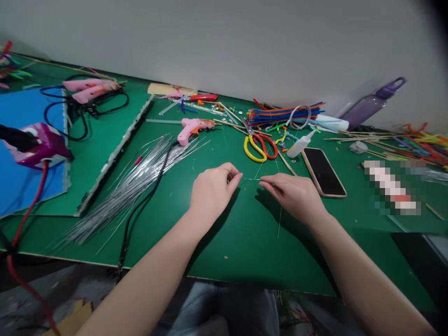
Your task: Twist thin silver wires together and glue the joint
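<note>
A thin silvery wire [252,179] spans the short gap between my hands, above the green table. My left hand [212,187] pinches one part of it between thumb and fingers. Opposite, my right hand [297,194] is closed on the wire with its fingertips, and a loose strand hangs below that hand. Just beyond them lie scissors [257,150] with one yellow and one red handle. A bundle of similar wires [135,179] is spread on the table to the left of my left hand.
Behind the wires rests a pink glue gun [191,129] with a black cord. A white squeeze bottle [300,143] and a phone [324,171] are near my right hand. Pipe cleaners [280,115] and a purple bottle [367,107] lie toward the wall. A purple power cube [44,145] is at left.
</note>
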Demonstrator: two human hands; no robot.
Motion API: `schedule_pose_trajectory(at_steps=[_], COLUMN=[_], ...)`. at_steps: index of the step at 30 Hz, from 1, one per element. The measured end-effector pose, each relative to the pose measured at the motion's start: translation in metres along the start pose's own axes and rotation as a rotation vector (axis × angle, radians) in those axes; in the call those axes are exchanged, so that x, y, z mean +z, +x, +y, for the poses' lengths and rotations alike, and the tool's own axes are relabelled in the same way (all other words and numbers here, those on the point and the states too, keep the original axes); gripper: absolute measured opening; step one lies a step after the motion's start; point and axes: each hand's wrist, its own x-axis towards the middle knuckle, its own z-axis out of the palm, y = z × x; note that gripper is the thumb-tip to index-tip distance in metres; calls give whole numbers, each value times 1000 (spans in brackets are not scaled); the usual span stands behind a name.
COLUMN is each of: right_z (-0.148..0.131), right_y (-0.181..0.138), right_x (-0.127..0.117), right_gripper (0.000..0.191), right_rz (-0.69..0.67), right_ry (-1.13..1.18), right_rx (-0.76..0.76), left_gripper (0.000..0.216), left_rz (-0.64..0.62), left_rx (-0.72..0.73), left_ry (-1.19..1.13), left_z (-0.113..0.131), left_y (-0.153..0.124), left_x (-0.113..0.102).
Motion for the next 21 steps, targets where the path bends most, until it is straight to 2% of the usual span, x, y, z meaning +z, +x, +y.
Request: schedule_pose_trajectory(at_steps=[5, 9, 17, 21], right_z=[-2, -7, -9, -10], right_y=[1, 3, 4, 4], right_x=[-1, -3, -7, -7], right_gripper=[19, 14, 21, 27], right_rz=[91, 73, 14, 51], right_ry=[143, 299, 429, 392], right_rx=[163, 266, 258, 234], left_gripper=[21, 20, 20, 20], left_rz=[1, -2, -4, -3], left_rx=[-1, -11, -16, -23], left_ry=[1, 6, 18, 18], left_z=[0, 0, 1, 0], left_y=[0, 0, 1, 0], left_x=[0, -1, -1, 0])
